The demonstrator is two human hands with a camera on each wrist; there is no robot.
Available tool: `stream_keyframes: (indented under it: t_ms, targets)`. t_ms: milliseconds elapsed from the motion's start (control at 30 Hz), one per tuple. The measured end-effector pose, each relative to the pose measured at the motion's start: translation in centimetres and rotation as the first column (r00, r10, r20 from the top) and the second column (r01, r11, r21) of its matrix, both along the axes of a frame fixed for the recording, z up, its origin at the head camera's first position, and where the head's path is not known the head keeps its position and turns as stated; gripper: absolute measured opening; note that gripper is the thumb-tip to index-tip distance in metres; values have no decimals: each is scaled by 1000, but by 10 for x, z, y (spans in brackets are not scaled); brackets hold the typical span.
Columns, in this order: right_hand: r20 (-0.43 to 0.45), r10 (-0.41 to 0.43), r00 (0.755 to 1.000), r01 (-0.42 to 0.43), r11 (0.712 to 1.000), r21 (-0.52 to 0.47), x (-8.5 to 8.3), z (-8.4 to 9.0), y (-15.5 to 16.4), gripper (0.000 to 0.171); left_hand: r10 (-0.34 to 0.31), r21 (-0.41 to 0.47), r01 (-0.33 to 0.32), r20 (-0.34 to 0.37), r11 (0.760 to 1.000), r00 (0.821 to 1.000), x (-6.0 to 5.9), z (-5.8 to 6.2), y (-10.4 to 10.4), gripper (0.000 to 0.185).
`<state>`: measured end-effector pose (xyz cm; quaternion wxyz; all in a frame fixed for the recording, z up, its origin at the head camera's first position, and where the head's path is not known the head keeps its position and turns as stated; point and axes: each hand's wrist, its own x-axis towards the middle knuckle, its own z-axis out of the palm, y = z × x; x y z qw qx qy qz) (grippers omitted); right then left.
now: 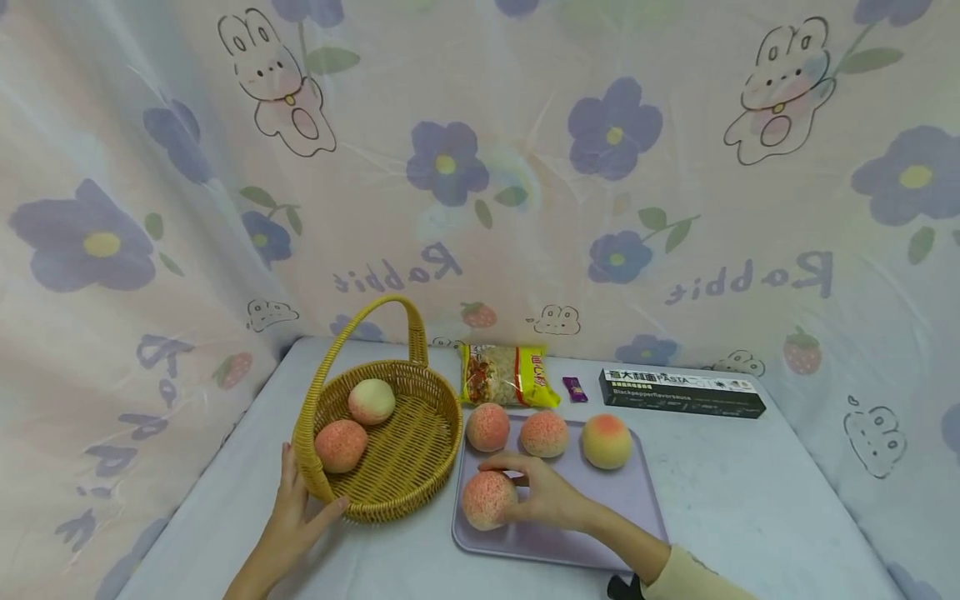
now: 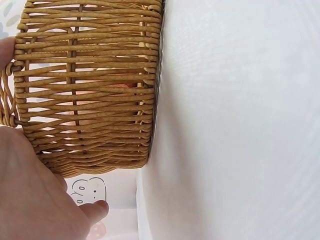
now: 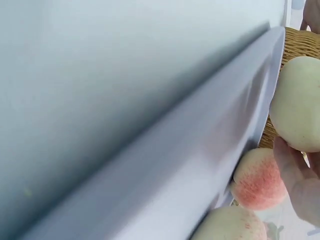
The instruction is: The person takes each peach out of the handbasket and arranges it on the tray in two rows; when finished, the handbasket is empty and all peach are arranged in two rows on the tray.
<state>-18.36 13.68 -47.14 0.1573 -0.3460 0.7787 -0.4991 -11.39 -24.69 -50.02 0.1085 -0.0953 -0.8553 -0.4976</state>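
My right hand (image 1: pixel 551 496) holds a pink-speckled peach (image 1: pixel 483 502) between thumb and fingers, over the front left of a lavender tray (image 1: pixel 562 546). The right wrist view shows this peach's pale side (image 3: pixel 300 102) above the fingertips. Along the tray's back are three other peaches: one pink (image 1: pixel 488 427), one speckled (image 1: pixel 544 434) and one yellow with a red top (image 1: pixel 607 442). With fingers extended, my left hand (image 1: pixel 291 521) rests against the front left of a wicker basket (image 1: pixel 408 497), by the foot of its handle. Inside the basket lie a pale peach (image 1: pixel 372 402) and a pink one (image 1: pixel 341 446).
Behind the tray lie a yellow food packet (image 1: pixel 504 375), a small purple wrapped sweet (image 1: pixel 575 389) and a black pasta box (image 1: pixel 681 394). A printed curtain (image 1: pixel 525 208) hangs along the back and sides of the white table (image 1: pixel 750 500).
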Motion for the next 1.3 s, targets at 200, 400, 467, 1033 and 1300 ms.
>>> stream_keyframes:
  t_ms: [200, 400, 467, 1033, 1300]
  targets:
    - [29, -22, 999, 22, 1000, 13, 7, -6, -2, 62, 10, -12, -10, 9, 1000, 1000, 0, 1, 1, 101]
    - [79, -38, 996, 39, 999, -9, 10, -10, -4, 61, -19, 23, 19, 20, 1000, 1000, 1, 0, -1, 96]
    - [89, -42, 995, 43, 999, -15, 11, -11, -4, 61, -20, 27, 20, 27, 999, 999, 1, 0, -1, 97]
    - [96, -28, 995, 27, 1000, 14, 10, -11, -6, 61, -10, 16, 10, 4, 1000, 1000, 0, 1, -1, 102]
    - [95, -12, 995, 10, 1000, 19, 11, -12, -7, 64, -10, 25, 11, -2, 1000, 1000, 0, 2, 0, 101]
